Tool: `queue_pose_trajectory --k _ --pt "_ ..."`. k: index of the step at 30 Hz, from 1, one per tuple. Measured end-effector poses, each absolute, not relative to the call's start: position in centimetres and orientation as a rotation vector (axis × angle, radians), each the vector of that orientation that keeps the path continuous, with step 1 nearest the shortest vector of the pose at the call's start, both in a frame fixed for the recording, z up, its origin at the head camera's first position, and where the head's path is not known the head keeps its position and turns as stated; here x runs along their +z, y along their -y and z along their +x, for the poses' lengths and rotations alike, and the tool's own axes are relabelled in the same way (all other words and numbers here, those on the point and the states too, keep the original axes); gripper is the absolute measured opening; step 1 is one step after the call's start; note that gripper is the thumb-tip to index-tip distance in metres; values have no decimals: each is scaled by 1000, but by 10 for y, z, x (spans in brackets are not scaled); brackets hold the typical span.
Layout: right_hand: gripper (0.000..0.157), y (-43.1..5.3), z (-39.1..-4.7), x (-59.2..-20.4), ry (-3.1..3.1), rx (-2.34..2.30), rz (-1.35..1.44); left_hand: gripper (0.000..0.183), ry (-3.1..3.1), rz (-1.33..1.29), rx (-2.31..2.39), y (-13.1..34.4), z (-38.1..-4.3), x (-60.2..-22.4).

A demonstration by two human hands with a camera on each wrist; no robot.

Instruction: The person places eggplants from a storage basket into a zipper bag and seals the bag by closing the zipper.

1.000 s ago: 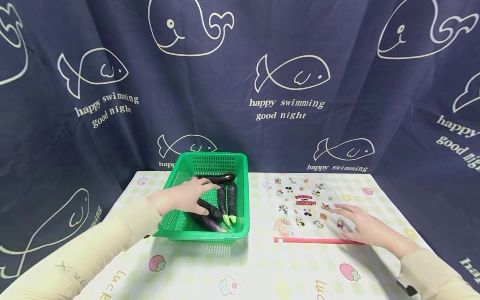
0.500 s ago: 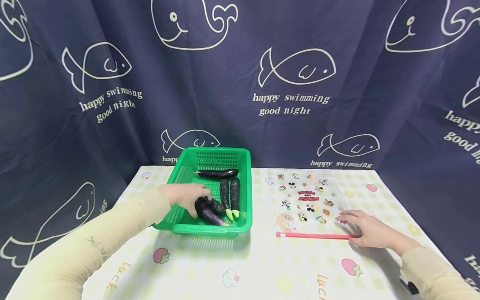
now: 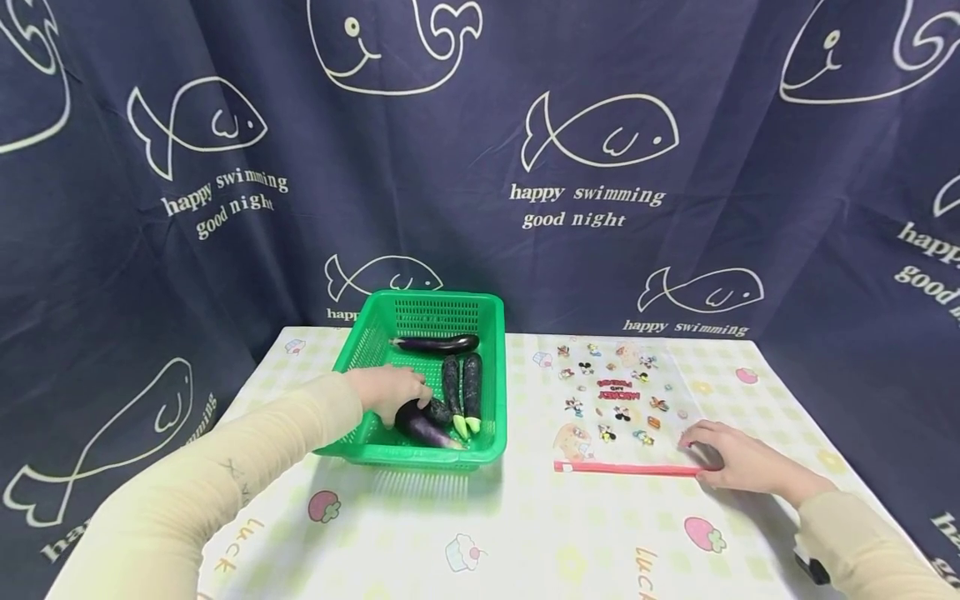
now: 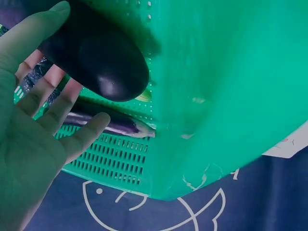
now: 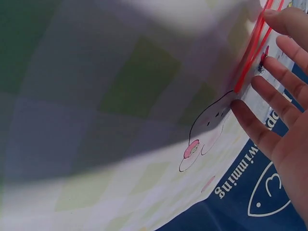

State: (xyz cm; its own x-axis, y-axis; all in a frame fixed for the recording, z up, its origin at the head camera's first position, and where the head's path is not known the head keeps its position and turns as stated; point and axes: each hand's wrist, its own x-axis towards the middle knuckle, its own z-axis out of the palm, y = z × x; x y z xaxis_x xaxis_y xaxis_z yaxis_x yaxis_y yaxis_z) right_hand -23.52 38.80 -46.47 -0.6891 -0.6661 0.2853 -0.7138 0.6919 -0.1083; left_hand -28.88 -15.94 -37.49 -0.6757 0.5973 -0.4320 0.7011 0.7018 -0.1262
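Observation:
In the green basket point(image 3: 491, 383), my left hand point(image 3: 390, 390) grips the thick end of a fat purple eggplant point(image 3: 423, 427). Seen from the left wrist, the thumb lies across one side of the eggplant point(image 4: 103, 57) and the fingers reach along the other; the little finger stays apart. My right hand point(image 3: 746, 458) rests at the near right corner of a flat clear zip bag point(image 3: 618, 408) with cartoon prints. Its thumb is by the red zip strip point(image 3: 630, 470), its fingers loosely bent over the bag. Whether the thumb touches the strip I cannot tell.
Also in the basket are a slender eggplant point(image 3: 435, 344) along the back and dark, rough-skinned vegetables with pale green ends point(image 3: 472, 387), partly hidden by my hand. The checked tablecloth point(image 3: 525, 533) lies underneath. A blue curtain point(image 3: 465, 208) hangs behind the table.
My left hand has lowered into the basket and closed round the fat eggplant. My right hand has settled lower by the bag's corner, its fingers more bent. The head view has shifted slightly.

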Motion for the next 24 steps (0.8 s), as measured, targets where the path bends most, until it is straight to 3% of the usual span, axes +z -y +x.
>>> queue_pose_trajectory --k 16,24 --pt "24 -379 -242 -456 2751 517 1145 45 -2506 1012 -391 157 -294 -370" --pt "23 -372 -237 -460 2826 552 1076 39 -2476 898 -401 156 -291 -370"
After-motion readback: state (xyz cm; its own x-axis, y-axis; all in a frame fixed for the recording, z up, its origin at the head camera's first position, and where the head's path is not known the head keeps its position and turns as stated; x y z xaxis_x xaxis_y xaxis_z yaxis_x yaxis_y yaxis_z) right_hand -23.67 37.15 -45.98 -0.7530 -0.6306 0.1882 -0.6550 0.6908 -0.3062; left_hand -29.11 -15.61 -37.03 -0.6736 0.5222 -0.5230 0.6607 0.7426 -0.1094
